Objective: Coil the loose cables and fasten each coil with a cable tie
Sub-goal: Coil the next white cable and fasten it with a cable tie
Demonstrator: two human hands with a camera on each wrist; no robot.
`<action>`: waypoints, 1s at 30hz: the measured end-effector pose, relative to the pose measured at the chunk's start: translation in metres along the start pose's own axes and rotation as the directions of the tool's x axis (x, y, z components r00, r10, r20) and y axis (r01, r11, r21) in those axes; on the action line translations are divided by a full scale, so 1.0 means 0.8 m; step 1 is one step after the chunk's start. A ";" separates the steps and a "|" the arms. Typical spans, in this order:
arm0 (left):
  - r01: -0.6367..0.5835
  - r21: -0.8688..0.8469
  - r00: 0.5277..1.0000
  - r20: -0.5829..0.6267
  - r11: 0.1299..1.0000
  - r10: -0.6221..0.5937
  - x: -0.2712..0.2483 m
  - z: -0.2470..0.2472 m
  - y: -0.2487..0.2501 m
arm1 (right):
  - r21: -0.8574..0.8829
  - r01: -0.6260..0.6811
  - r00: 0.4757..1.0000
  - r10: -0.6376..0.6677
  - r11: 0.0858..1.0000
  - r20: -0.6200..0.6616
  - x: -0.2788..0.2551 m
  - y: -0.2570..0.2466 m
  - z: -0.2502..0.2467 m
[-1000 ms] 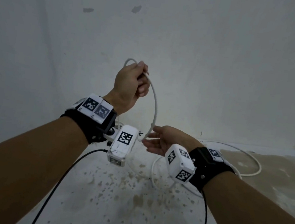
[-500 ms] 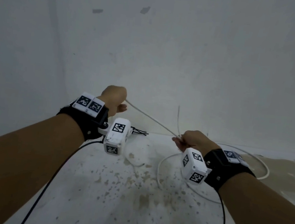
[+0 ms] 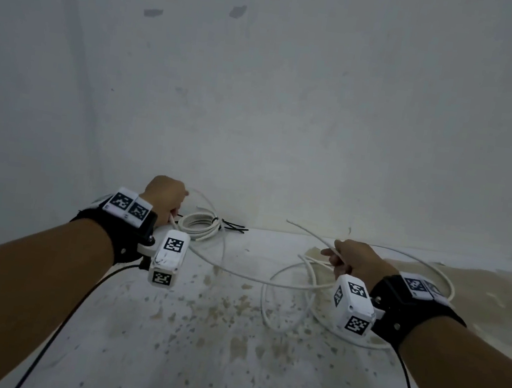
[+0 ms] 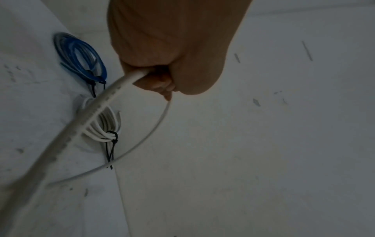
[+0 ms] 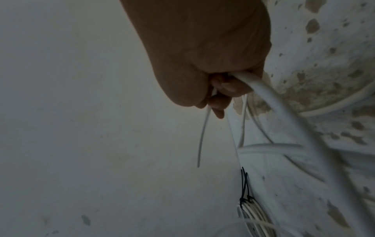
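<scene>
A long loose white cable sags between my two hands above the stained white floor. My left hand grips it in a fist near the wall; in the left wrist view the cable leaves the fist on both sides. My right hand grips the same cable near its free end, which sticks up to the left. The rest of it lies in loose loops on the floor under my right wrist.
A coiled white cable fastened with black ties lies by the wall, beside my left hand. A tied blue coil lies further along the wall. The wall rises just behind. Black camera leads hang from both wrists.
Both hands have dropped and moved apart; the left came down from chest height to the floor by the wall. The cable, first arched, then taut, now sags between them.
</scene>
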State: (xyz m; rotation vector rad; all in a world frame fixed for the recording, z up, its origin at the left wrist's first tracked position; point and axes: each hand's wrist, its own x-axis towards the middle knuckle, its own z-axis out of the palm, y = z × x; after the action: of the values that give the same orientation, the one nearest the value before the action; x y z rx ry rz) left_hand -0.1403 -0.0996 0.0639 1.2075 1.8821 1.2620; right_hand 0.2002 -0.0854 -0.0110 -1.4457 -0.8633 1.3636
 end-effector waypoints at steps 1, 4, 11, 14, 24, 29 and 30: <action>-0.052 -0.052 0.999 -0.013 0.997 0.051 -0.001 0.005 0.008 | 0.034 0.009 1.000 -0.010 0.999 0.019 0.000 -0.003 0.002; -0.224 -0.263 0.974 -0.074 0.938 0.212 -0.001 0.020 0.048 | 0.116 0.047 0.999 -0.046 0.992 -0.011 0.003 -0.012 0.004; -0.240 -0.381 0.970 -0.063 0.893 0.234 0.026 0.083 0.105 | 0.179 0.149 0.989 -0.145 0.972 -0.035 -0.021 -0.041 -0.012; -0.151 -0.129 0.981 0.103 0.980 0.165 0.038 0.121 0.077 | 0.202 0.188 0.982 -0.190 0.961 -0.007 -0.027 -0.041 -0.015; -0.071 0.394 0.835 0.526 0.916 -0.162 -0.095 0.123 0.016 | 0.463 0.246 0.967 -0.184 0.852 -0.176 -0.033 -0.048 0.031; 0.383 -0.057 0.736 0.622 0.922 -0.267 -0.122 0.126 0.004 | 0.606 0.219 0.976 -0.177 0.765 -0.130 -0.052 -0.046 0.090; 0.426 -0.208 0.783 0.572 0.880 -0.244 -0.115 0.126 0.002 | 0.624 0.202 0.979 -0.176 0.755 -0.105 -0.057 -0.044 0.100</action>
State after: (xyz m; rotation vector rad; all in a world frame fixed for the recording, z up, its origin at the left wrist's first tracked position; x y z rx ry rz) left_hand -0.0166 -0.1412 0.0227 0.8654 1.3331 0.8728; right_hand 0.1192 -0.1040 0.0413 -0.8260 -0.4312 1.2917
